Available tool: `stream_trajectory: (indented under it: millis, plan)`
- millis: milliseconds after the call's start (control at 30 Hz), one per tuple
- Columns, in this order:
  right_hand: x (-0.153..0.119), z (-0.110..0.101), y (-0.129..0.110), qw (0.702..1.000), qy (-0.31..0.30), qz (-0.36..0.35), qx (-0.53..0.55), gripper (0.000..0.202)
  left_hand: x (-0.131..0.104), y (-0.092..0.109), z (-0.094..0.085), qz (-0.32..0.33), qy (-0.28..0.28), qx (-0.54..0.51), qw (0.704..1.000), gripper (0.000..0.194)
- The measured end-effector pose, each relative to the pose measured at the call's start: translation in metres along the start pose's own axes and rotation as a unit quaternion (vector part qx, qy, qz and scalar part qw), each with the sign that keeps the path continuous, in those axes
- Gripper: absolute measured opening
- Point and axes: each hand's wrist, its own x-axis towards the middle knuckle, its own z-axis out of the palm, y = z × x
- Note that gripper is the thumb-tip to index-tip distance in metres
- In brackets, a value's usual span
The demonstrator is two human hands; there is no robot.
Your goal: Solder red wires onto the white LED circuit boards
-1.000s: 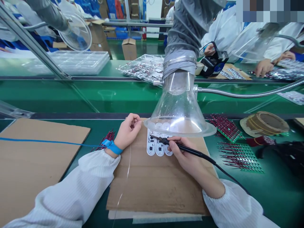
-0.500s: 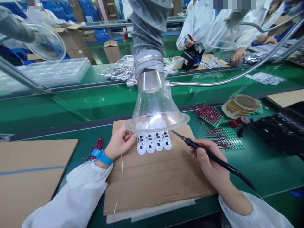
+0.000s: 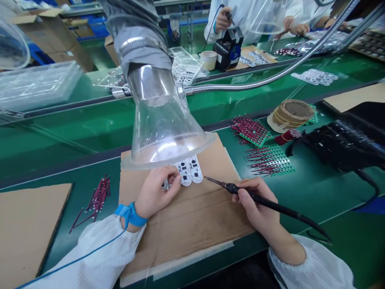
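Observation:
My right hand (image 3: 260, 202) grips a soldering iron (image 3: 240, 190) like a pen. Its metal tip points left, just short of the right end of a white circuit board panel (image 3: 196, 170). My left hand (image 3: 159, 188), with a blue wrist strap (image 3: 134, 215), is pinched over the panel's left part and hides it. From its fingertips a thin solder wire (image 3: 189, 176) reaches right across the boards, and its faint length trails down below the hand. Small black parts sit on the rounded boards. A cardboard sheet (image 3: 192, 224) lies under the panel.
A clear fume hood (image 3: 168, 124) hangs low over the panel. Dark red wires (image 3: 100, 194) lie left. Green boards with red wires (image 3: 270, 160), a tape roll (image 3: 290, 114) and a black bag-like object (image 3: 345, 140) are right. Across the line, a co-worker's hand (image 3: 223, 19) holds a tool.
The view has shifted, so the hood appears farther left. My left hand has moved right and nearer over the boards, covering some. The iron tip is now lower, near the last board's outer end.

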Motion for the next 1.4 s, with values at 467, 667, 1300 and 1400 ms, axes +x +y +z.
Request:
stream_trajectory:
  millis: [467, 667, 1300, 1400]
  plan:
    - [-0.0016, -0.0052, -0.0039, 0.998, -0.062, 0.008, -0.010, 0.009, -0.0014, -0.0018, 0.0016, -0.012, -0.028, -0.007, 0.999, 0.010]
    - [-0.0026, -0.0065, -0.0026, 0.997, -0.070, 0.010, -0.022, 0.009, -0.0014, -0.0024, 0.0019, -0.009, -0.031, -0.002, 0.999, 0.009]
    - [0.0000, -0.0045, -0.0039, 0.997, -0.068, 0.009, -0.022, 0.009, -0.0021, -0.0031, 0.0014, -0.007, -0.025, -0.019, 0.999, 0.010]
    - [0.0002, -0.0047, -0.0045, 0.996, -0.082, 0.009, -0.039, 0.010, -0.0024, -0.0035, 0.0014, -0.004, -0.027, -0.016, 1.000, 0.009]
